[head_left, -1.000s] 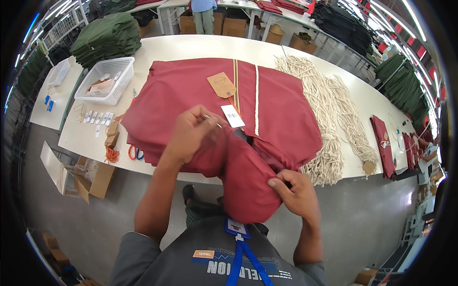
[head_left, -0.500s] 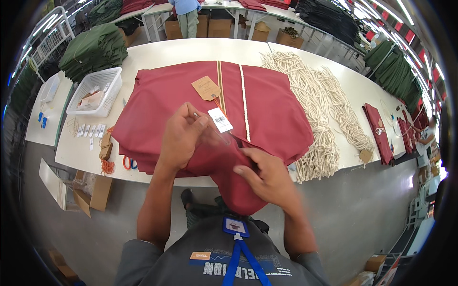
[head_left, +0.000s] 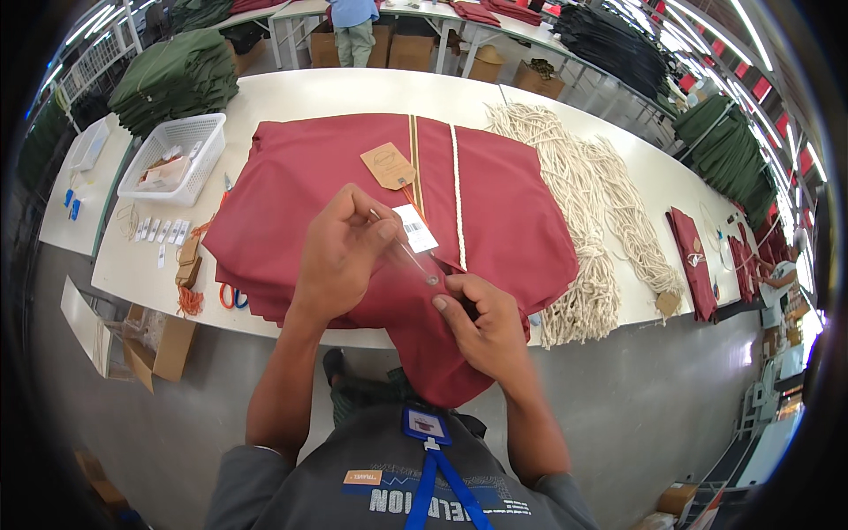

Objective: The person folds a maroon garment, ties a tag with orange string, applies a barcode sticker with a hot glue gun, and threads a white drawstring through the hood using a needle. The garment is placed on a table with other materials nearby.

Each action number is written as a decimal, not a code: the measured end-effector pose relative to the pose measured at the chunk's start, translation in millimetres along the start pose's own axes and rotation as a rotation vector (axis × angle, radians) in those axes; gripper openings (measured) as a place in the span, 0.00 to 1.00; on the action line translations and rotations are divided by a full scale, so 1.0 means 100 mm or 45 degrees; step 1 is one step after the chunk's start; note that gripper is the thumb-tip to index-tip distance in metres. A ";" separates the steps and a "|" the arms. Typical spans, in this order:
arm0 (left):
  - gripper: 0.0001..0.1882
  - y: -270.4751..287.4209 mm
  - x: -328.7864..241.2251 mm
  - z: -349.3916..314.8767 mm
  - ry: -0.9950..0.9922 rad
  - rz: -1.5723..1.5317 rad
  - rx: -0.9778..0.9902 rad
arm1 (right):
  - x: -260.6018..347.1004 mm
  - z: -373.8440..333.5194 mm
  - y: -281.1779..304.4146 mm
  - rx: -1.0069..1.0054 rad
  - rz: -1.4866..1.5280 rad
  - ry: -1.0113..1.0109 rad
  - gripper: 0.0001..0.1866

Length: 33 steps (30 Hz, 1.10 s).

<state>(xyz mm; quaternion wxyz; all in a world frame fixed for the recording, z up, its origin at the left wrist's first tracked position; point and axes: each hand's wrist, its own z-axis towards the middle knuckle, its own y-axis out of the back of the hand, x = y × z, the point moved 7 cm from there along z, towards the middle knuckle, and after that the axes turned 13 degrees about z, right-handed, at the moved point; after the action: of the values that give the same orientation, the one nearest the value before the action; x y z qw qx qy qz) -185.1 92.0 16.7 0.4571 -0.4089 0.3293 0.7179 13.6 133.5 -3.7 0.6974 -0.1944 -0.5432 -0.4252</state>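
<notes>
Red fabric pieces [head_left: 309, 177] lie stacked before me, with a striped tape and a white braided cord [head_left: 458, 190] across the top one. Pinched in the fingers of my left hand [head_left: 336, 256] is a thin metal rod-like tool [head_left: 406, 247]. Its lower end meets a small round metal eyelet [head_left: 432, 280] in the fabric; whether it passes through is unclear. My right hand [head_left: 488, 329] grips the fabric between thumb and fingers just right of the eyelet. A brown card tag [head_left: 388, 166] and a white label [head_left: 416, 230] rest on the fabric on an orange string.
Bundled cream cords [head_left: 574, 238] lie at the right. On the left stand a white basket [head_left: 212, 146], small white labels [head_left: 166, 231], brown tags [head_left: 187, 262] and scissors [head_left: 232, 297]. A green fabric pile [head_left: 172, 84] sits behind. Another person [head_left: 355, 31] stands beyond the table.
The tool, blurred by motion before, now shows sharply with its end at the eyelet. My right hand has shifted slightly left and keeps its grip on the fabric.
</notes>
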 end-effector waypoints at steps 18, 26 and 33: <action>0.14 -0.28 0.17 -0.18 0.167 0.120 0.530 | -0.30 -0.08 0.05 -0.022 0.502 -0.412 0.08; 0.16 -0.30 0.18 -0.13 -0.037 0.255 0.564 | -0.44 -0.06 0.00 0.050 0.737 -0.518 0.07; 0.16 -0.30 0.10 -0.07 -0.231 0.357 0.537 | -0.48 -0.03 0.02 -0.058 0.756 -0.454 0.06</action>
<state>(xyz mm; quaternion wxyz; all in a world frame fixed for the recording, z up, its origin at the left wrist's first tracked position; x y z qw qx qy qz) -158.0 100.5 1.7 0.4560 -0.1893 0.4826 0.7234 15.0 151.0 -48.3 0.6802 -0.4307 -0.5667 -0.1752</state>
